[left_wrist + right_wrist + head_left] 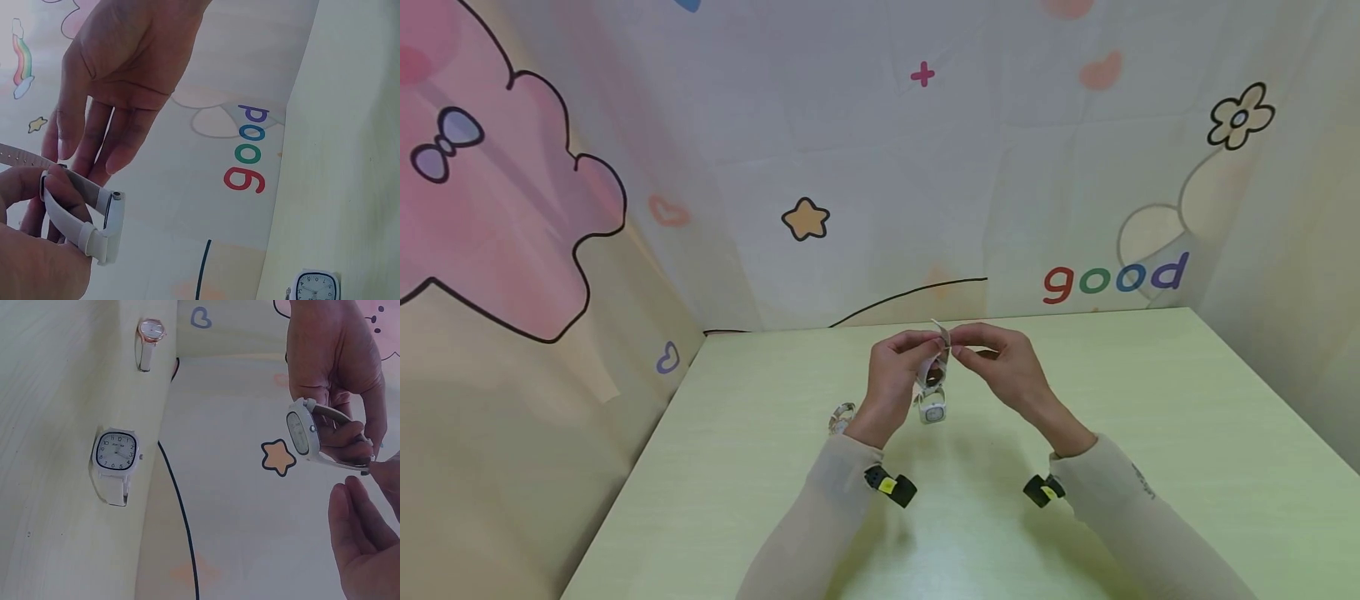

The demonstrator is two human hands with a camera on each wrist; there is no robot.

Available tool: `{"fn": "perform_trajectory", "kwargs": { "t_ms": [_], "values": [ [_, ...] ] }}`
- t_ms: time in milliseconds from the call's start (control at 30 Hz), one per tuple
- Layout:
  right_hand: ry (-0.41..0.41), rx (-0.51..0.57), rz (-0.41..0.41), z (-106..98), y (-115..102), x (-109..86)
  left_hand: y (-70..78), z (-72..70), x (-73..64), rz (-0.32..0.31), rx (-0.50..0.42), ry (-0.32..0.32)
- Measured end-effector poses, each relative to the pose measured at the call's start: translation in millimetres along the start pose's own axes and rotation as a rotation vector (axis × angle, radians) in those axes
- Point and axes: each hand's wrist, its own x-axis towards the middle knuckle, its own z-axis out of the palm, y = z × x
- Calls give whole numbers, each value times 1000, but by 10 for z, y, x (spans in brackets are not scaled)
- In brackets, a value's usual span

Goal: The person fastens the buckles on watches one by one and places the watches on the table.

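My left hand (pixel 895 373) holds a white wristwatch (pixel 114 228) up above the table, its fingers passing through the loop of the strap. The watch has a pale dial (pixel 299 432) in a white case, seen nearly edge-on. My right hand (pixel 1002 360) pinches the strap by the buckle with thumb and fingertips. One strap end (pixel 22 156), with a row of holes, sticks out past the fingers. Below the hands, a second white watch (pixel 117 450) with a rounded-square face stands on the table.
A smaller round watch (pixel 152 329) with a rose-gold case and pale strap sits on the table beside the left wrist. The pale table (pixel 737 500) backs onto a printed curtain (pixel 880 167). Both wrists carry small black cameras (pixel 891 486).
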Motion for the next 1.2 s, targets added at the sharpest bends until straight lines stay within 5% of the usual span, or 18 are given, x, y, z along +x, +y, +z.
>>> {"fn": "perform_trajectory", "kwargs": {
  "t_ms": [467,733,933,1200],
  "values": [
    [21,-22,-62,16,24,-11,7,-50,15,-50,-51,-110],
    [38,-19,-81,7,35,-22,12,-165,0,29,111,-272],
    [41,23,-98,-8,65,-20,7,-135,-10,101,246,-216],
    [44,39,-110,-19,65,-28,4,-105,-23,137,281,-187]
  ]
}}
